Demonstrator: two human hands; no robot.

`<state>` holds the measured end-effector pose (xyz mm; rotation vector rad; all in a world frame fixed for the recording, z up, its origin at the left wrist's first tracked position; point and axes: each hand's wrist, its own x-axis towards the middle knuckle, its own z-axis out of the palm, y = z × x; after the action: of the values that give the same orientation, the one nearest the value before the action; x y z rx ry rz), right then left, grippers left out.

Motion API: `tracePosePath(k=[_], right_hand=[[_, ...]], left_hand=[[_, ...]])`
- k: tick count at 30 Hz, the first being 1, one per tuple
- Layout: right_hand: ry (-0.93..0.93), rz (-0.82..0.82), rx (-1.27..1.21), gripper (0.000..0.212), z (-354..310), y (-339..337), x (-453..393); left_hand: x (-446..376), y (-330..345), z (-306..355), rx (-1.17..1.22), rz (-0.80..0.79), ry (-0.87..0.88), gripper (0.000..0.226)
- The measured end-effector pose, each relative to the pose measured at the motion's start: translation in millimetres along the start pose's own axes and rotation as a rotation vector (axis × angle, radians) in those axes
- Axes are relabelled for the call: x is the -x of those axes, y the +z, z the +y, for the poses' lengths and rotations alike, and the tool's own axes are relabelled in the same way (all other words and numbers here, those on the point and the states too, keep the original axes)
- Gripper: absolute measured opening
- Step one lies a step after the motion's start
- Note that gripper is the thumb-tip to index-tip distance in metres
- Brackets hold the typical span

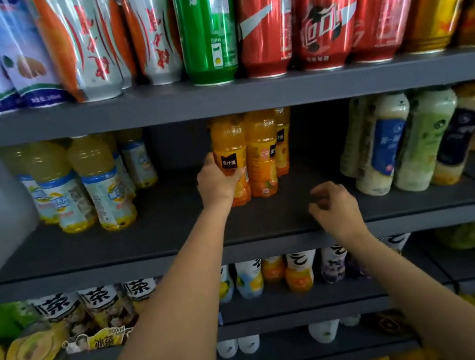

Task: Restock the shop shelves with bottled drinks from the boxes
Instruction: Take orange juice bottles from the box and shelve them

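Left hand (218,180): arm stretched up and forward onto the middle shelf (115,249), fingers and thumb wrapped round the lower body of an orange juice bottle (231,161). The bottle stands on the shelf floor near the centre, long axis vertical, cap end toward 12 o'clock and hidden under the shelf above, black label facing out. At its 3 o'clock, touching it, stand two more orange bottles (263,156), also upright.

Right hand (334,205): at 4 o'clock from the held bottle, well apart from it, above the shelf's front edge, wrist bent, fingers loosely curled and holding nothing.

Further out: pale yellow bottles (97,185) at 9 o'clock, milky green and white bottles (407,143) at 3 o'clock, cans (264,16) on the shelf at 12 o'clock, tea bottles (99,305) below.
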<state>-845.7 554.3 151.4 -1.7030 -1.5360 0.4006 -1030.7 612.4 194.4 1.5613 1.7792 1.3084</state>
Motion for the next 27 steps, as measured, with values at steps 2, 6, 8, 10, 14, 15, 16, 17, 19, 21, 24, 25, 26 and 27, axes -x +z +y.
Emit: tracePosePath(k=[2, 6, 8, 10, 14, 15, 16, 17, 19, 21, 24, 25, 26, 27], right_hand=[[-0.049, 0.015, 0.026, 0.026, 2, -4, 3], [-0.182, 0.003, 0.068, 0.026, 7, -6, 12], [-0.270, -0.007, 0.077, 0.026, 11, -6, 21], [-0.368, -0.022, 0.089, 0.026, 20, -7, 34], [-0.482, -0.087, 0.067, 0.025, 51, -6, 65], [-0.515, -0.115, 0.068, 0.024, 63, -6, 72], [-0.545, -0.156, 0.078, 0.024, 76, -6, 80], [-0.561, -0.208, 0.092, 0.024, 94, -6, 87], [-0.563, -0.335, 0.150, 0.029, 138, -6, 100], [-0.505, -0.489, 0.243, 0.035, 192, -7, 114], [-0.327, -0.710, 0.367, 0.041, 282, -14, 137], [-0.264, -0.780, 0.405, 0.041, 311, -14, 146], [-0.204, -0.841, 0.437, 0.040, 338, -12, 155], [-0.149, -0.896, 0.456, 0.039, 364, -8, 165]], left_hand=[[-2, 5, -2, 0.009, 0.028, -0.029, 0.060], [32, 14, -11, 0.043, 0.263, 0.108, 0.053], [69, 21, -22, 0.097, 0.351, 0.241, 0.041], [111, 30, -38, 0.094, 0.346, 0.313, 0.032], [196, 61, -82, -0.085, 0.145, 0.359, 0.027], [217, 71, -92, -0.130, 0.066, 0.328, 0.027], [237, 81, -101, -0.170, -0.022, 0.272, 0.028], [254, 92, -110, -0.212, -0.113, 0.198, 0.031], [284, 116, -130, -0.324, -0.305, 0.000, 0.044], [315, 142, -150, -0.423, -0.473, -0.209, 0.054], [370, 185, -175, -0.455, -0.596, -0.417, 0.053], [388, 196, -182, -0.453, -0.601, -0.457, 0.049], [405, 206, -190, -0.457, -0.605, -0.489, 0.046], [419, 215, -198, -0.453, -0.602, -0.517, 0.046]])
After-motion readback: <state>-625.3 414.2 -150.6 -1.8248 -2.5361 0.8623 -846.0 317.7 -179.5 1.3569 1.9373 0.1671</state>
